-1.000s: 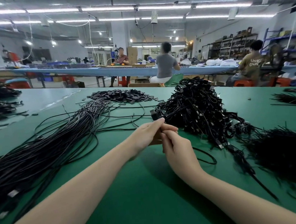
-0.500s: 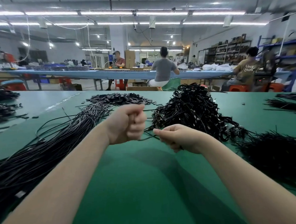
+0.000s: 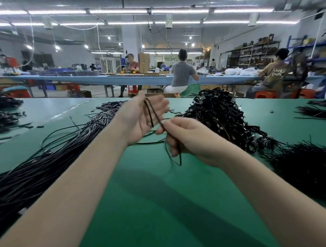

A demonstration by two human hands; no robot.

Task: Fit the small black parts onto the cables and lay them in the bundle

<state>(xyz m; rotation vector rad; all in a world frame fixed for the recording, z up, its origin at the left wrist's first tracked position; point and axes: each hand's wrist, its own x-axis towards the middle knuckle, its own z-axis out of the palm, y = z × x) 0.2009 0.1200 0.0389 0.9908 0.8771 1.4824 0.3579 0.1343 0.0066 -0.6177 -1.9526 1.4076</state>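
- Worktop [image 3: 161, 206]: green surface, my landmark for every entry below. Risk, as I judge it: the slack of the held cable could drag across it and hook stray cables lying under my hands.
- Straight bundle [image 3: 36, 174]: long black cables laid side by side on the left half of the worktop, running from near edge toward the far side. Risk: a cable laid crooked here would cross the others and spoil the lay.
- Tangled heap [image 3: 219, 117]: coiled black cables piled on the right-centre of the worktop, just beyond my right hand. Risk: the trailing loop may catch in it and pull more cables out.
- Left hand [image 3: 139, 116]: raised above the middle of the worktop, palm toward me, fingers loosely spread; the cable runs over them. The grip is relaxed, not clamped, so the cable could slide off.
- Right hand [image 3: 185, 139]: above the worktop centre, thumb and fingers pinching the cable; grip closed on it.
- Cable [image 3: 152, 114]: thin, black, doubled between my hands above the worktop, with a loop hanging below the right hand. Limp and glossy; I cannot tell whether a black part is fitted.
- Small black parts [image 3: 110, 106]: flat dark pieces heaped at the far middle of the worktop, behind my left hand.
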